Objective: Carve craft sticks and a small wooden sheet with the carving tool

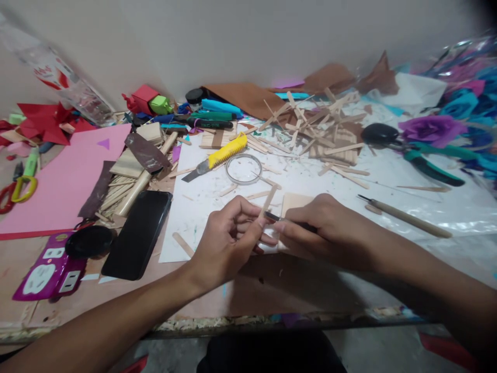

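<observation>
- The left hand point(235, 235) pinches the lower end of a flat wooden stick point(269, 198) between thumb and forefinger; its other fingers curl loosely below, reaching toward the right.
- The right hand point(316, 220) is folded around a slim dark tool point(272, 216), with the thumb along its near side; most of the tool is hidden in the grip.
- The stick lies over the white sheet point(186, 215), to the left of the right hand. Its long axis rises away from the person and leans right from the left thumb.
- The tool points left and meets the stick roughly crosswise, just above the left thumb. This crossing seems the relation that matters; whether the tip has bitten into the wood I cannot tell.
- The left hand is the nearer one, being on the stick itself; the right hand is just beside it.
- A pale wooden block point(293, 201) lies partly under the right hand.
- Beyond the stick lie a metal ring point(244, 183) and a yellow cutter point(227, 150); a wooden-handled tool point(413, 217) rests to the right, and a black phone point(137, 235) on the counter point(248, 292) to the left.
</observation>
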{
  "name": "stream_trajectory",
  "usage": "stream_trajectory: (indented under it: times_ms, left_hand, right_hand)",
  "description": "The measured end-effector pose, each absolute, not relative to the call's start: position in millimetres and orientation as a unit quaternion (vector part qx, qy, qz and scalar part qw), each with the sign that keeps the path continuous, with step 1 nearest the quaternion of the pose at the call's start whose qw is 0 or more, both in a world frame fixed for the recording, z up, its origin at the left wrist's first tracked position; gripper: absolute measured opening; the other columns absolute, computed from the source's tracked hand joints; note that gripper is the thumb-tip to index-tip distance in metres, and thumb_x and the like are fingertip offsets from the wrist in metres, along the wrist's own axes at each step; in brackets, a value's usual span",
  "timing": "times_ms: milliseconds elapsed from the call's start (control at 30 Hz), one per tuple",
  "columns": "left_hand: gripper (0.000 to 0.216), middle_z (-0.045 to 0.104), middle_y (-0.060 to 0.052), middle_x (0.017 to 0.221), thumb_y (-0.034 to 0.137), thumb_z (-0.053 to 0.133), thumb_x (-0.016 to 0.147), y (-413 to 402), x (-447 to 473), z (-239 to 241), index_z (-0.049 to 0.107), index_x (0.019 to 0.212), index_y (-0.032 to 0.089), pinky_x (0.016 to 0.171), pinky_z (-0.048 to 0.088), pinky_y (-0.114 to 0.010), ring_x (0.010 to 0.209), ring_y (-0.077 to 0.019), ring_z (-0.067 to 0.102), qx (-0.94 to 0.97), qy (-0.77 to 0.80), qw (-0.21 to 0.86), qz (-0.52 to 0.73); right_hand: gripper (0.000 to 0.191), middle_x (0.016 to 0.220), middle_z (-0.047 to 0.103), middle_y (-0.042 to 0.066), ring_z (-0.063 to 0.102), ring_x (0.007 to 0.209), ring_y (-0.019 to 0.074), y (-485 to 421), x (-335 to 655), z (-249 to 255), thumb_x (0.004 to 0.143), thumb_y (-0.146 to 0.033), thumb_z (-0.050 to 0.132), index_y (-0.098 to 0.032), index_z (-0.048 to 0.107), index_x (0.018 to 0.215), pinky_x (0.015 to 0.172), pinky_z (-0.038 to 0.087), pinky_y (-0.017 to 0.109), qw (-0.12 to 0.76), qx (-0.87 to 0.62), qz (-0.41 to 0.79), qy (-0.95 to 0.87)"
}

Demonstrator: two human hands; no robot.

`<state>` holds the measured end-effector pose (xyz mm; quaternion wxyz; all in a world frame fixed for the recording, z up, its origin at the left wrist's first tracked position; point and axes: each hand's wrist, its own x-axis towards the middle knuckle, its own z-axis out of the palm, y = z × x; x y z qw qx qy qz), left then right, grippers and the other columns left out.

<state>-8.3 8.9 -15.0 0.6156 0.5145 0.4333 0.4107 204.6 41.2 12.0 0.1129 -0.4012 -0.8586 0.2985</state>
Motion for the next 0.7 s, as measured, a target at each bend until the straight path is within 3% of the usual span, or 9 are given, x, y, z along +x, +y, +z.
stream_trajectory:
  times_ms: [700]
  left_hand:
    - [0.018,0.078,0.000,0.085,0.032,0.070,0.099,8.8,-10.0,-18.8,0.057,0.096,0.019,0.062,0.064,-0.016,0.072,-0.0128,0.080,0.502,0.415,0.635,0.416]
  right_hand:
    - [0.048,0.053,0.042,-0.003,0.037,0.050,0.0075,40.9,205.1,18.4,0.102,-0.042,0.043,-0.017,0.057,0.064,0.052,0.024,0.027,0.090,-0.412,0.333,-0.843]
